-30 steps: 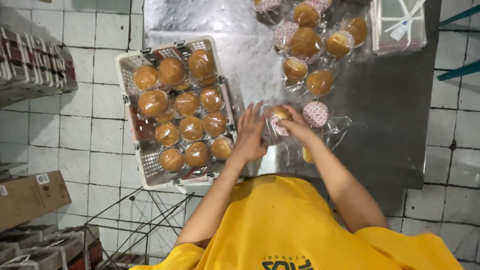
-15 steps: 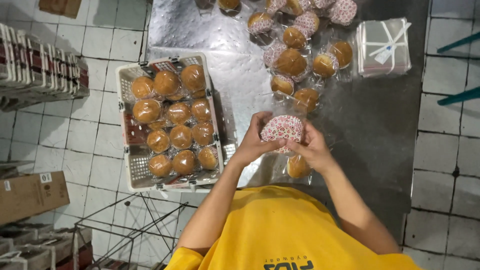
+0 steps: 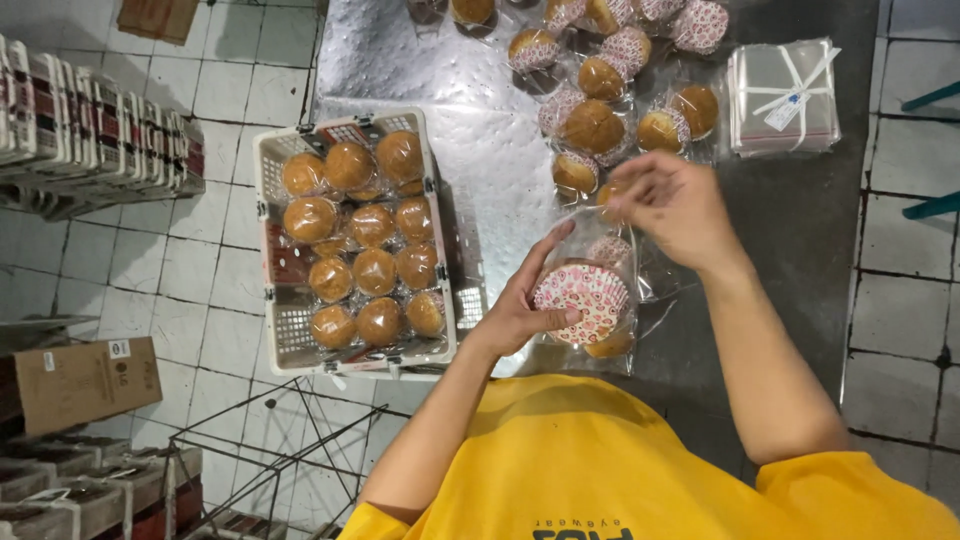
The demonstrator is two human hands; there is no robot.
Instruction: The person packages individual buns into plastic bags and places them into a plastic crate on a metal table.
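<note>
Probably light and crushable, the bagged muffin [image 3: 583, 303] rests cupped in the left hand [image 3: 520, 310] by its paper base, while the right hand [image 3: 675, 210] pinches the slippery wrapper.

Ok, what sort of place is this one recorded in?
Probably a small bakery's packing area. A plastic crate is full of bagged buns, loose buns in patterned paper cups lie on a metal table, and a tied stack of clear bags sits nearby. The left hand holds a bagged bun.
</note>
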